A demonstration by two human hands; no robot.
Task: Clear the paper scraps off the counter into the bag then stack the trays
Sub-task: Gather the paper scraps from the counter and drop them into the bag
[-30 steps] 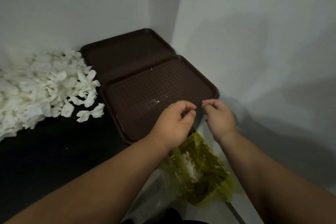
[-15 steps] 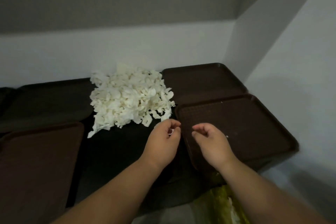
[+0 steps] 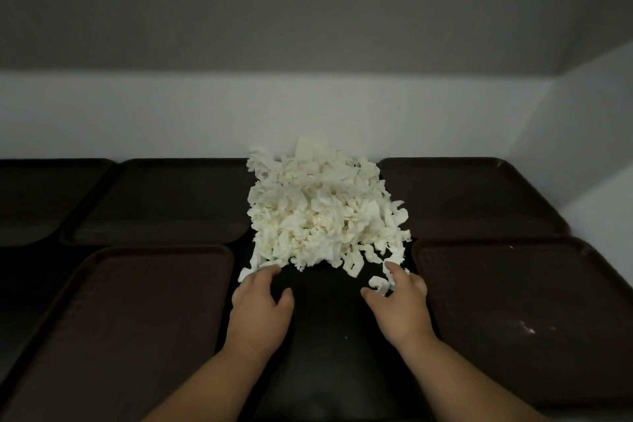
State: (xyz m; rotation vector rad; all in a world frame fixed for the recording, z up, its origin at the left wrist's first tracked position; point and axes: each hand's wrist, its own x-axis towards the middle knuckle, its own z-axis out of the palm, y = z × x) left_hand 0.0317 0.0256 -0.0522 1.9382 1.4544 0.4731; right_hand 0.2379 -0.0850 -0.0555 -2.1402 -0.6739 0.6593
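Observation:
A heap of white paper scraps [image 3: 322, 209] lies on the dark counter [image 3: 329, 319], against the back wall. My left hand [image 3: 262, 305] reaches the heap's near left edge, fingers spread and touching the nearest scraps. My right hand [image 3: 399, 301] is at the near right edge, its fingers spread over a loose scrap [image 3: 378, 283]. Brown trays lie flat around the heap: near left [image 3: 130, 325], far left [image 3: 164, 199], near right [image 3: 531, 312] and far right [image 3: 466, 195]. The bag is out of view.
Another tray [image 3: 41, 195] lies at the far left edge. A white wall runs along the back and turns in at the right. A few small white bits sit on the near right tray.
The view swung left from the green bag and the right-hand trays to the scrap heap. Both hands moved from the bag to the heap's near edge and spread their fingers.

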